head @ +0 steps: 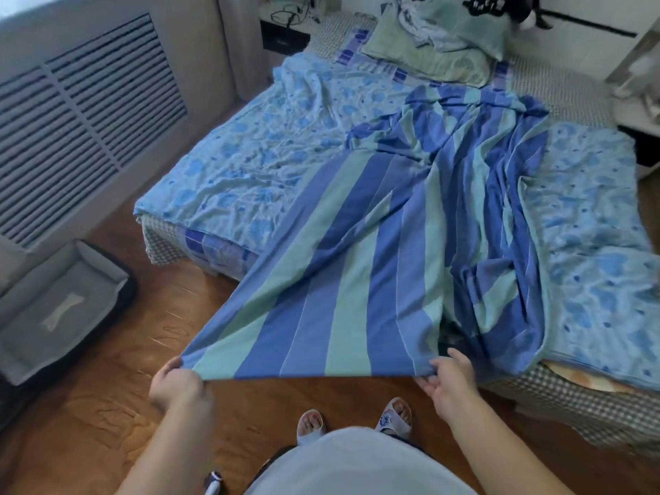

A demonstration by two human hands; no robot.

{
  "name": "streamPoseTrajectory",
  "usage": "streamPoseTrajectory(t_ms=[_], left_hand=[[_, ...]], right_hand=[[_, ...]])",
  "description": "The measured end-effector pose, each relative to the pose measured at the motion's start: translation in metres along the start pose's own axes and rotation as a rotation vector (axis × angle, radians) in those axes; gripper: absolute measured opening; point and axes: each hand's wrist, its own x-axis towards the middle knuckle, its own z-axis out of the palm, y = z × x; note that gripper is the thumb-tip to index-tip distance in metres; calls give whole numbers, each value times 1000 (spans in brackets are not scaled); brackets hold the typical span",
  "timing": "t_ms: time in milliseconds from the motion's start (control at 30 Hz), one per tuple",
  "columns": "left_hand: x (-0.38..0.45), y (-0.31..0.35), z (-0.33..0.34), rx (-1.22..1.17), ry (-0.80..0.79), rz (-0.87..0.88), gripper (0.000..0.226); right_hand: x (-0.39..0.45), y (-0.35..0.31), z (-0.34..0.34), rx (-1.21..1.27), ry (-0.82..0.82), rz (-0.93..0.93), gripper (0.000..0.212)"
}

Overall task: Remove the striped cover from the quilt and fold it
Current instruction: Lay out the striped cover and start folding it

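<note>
The striped cover [360,266], in blue and pale green bands, stretches from the bed's middle out over the floor toward me. My left hand [176,382] grips its near left corner. My right hand [448,378] pinches the near edge further right, thumb on top. The stretch between my hands is taut and flat. The cover's right part lies bunched in folds on the bed. Beneath it, the light blue flowered quilt [246,162] lies spread over the mattress, showing on both sides of the cover.
I stand on a wooden floor [107,405] at the foot of the bed. A grey pet bed [60,309] sits on the floor at left. Green pillows and crumpled clothes [435,41] lie at the bed's head. A radiator grille [82,112] lines the left wall.
</note>
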Motion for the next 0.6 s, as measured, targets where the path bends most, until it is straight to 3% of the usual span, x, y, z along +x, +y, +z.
streamPoseTrajectory(t_ms=[33, 100, 200, 233, 333, 400, 467, 500, 600], left_hand=[[5, 1, -1, 79, 29, 47, 38], [7, 2, 4, 273, 37, 227, 39], [-16, 6, 27, 460, -167, 576, 33], [-30, 5, 35, 542, -298, 749, 31], [-89, -14, 50, 882, -891, 1302, 19], [-123, -38, 52, 1187, -1132, 1677, 36], [-147, -48, 56, 1426, -1111, 1755, 63], [-153, -47, 63, 1476, -1051, 1724, 64], [-156, -27, 84, 1549, -962, 1670, 31]], right_hand=[[-3, 4, 1, -37, -34, -22, 49], [-10, 6, 5, -143, -105, -78, 29], [-28, 5, 18, -353, -157, -181, 16], [-35, 6, 25, -413, -171, -227, 18], [-64, 8, 52, -452, -298, -333, 20], [-82, 2, 70, -357, -399, -343, 20], [-94, -10, 83, -283, -446, -340, 19], [-98, -16, 87, -262, -457, -336, 18], [-102, -22, 96, -204, -483, -320, 16]])
